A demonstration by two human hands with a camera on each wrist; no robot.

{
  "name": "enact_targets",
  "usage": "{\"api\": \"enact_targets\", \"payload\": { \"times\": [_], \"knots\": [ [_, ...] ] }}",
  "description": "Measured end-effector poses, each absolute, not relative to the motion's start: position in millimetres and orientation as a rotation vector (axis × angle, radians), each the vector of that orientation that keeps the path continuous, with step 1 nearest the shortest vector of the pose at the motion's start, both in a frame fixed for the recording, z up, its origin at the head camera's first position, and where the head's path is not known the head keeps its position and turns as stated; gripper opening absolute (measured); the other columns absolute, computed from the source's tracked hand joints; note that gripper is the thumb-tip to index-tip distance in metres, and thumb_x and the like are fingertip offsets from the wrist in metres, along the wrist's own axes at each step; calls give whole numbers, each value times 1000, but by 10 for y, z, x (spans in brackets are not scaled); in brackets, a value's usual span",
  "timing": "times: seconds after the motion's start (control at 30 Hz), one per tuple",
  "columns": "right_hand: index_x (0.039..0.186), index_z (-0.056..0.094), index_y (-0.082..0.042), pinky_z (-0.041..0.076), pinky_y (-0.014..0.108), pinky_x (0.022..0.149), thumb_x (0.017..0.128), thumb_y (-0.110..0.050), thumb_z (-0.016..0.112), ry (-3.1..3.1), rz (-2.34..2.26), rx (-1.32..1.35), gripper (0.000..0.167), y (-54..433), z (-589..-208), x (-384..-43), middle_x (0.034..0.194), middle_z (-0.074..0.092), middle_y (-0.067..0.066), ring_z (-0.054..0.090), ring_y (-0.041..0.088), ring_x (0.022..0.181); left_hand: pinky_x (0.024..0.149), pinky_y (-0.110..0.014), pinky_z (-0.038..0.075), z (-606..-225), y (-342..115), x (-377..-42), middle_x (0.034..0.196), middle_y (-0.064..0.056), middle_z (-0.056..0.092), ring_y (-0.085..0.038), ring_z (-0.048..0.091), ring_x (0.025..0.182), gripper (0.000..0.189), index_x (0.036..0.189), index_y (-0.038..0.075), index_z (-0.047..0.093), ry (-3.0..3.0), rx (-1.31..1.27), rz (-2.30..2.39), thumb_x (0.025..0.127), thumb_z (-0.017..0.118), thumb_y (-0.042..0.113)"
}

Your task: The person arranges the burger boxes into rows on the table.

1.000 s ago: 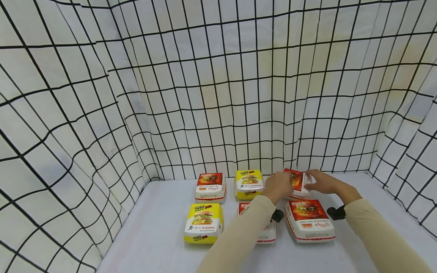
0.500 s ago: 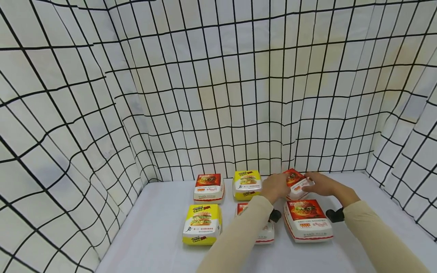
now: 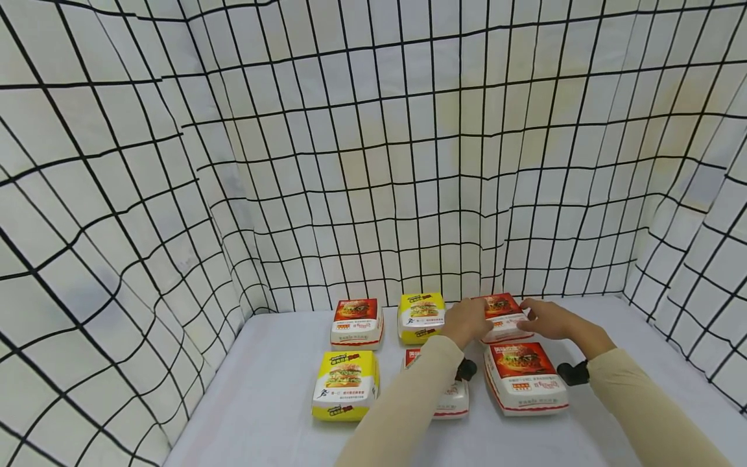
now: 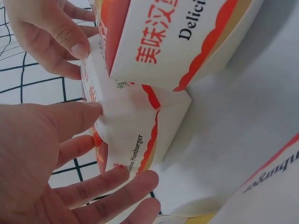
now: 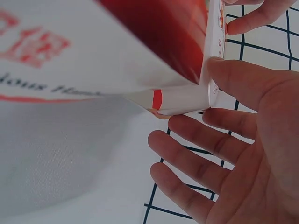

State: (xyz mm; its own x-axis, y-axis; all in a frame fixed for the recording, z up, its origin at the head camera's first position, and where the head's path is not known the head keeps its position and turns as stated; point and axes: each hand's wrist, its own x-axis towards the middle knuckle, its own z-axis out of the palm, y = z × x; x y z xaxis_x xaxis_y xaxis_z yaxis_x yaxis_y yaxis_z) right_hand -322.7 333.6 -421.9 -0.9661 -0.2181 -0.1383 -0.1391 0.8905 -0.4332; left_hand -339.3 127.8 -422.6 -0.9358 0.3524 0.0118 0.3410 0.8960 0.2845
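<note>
At the back right of the table, a red-and-white hamburger box (image 3: 503,308) lies between both hands. The left hand (image 3: 465,319) grips its left side; in the left wrist view its thumb lies along the lid edge and its fingers (image 4: 140,182) along the printed side. On the opposite side, the right hand (image 3: 554,321) holds the box's right front corner, thumb on the lid edge and index fingertip low at the side in the right wrist view. A second red-and-white hamburger box (image 3: 525,376) sits just in front, between the forearms.
A third red-and-white box (image 3: 455,399) is partly hidden under the left sleeve. To the left stand a yellow box (image 3: 345,386) in front, with a red box (image 3: 356,322) and another yellow box (image 3: 421,318) behind. A white, black-gridded wall (image 3: 350,162) encloses the table (image 3: 257,389).
The back-right hamburger box was turned askew and tilted between the hands; now it sits flatter and straighter, its front facing forward. The other boxes have stayed in place.
</note>
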Motion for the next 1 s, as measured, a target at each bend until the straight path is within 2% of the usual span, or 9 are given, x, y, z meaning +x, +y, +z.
{"api": "enact_targets", "payload": {
  "times": [0.4,0.67,0.87,1.0],
  "knots": [
    [138,47,12,55,55,86,100,-28,66,2871,-640,-287,58,3321,-4232,-3235,111,68,24,67,33,99,89,-35,55,-4222,1268,-3408,124,7,72,-14,67,108,43,133,28,66,3010,498,415,93,74,43],
    [139,46,12,55,53,85,100,-28,66,2850,-675,-279,59,3320,-4249,-3246,111,68,23,67,31,98,86,-35,57,-4237,1242,-3422,124,6,73,-15,69,107,43,134,28,66,3017,514,412,94,74,41],
    [140,46,12,55,55,87,99,-27,66,2859,-668,-281,61,3307,-4227,-3214,114,68,26,67,35,101,87,-36,57,-4240,1230,-3420,124,5,72,-15,69,105,43,135,27,66,3023,522,432,94,74,39],
    [141,45,11,54,56,88,99,-28,66,2864,-657,-284,61,3291,-4204,-3178,115,68,26,67,35,102,82,-34,57,-4211,1215,-3422,121,4,73,-15,69,100,40,132,26,67,3037,562,424,95,73,39]
  ]
}}
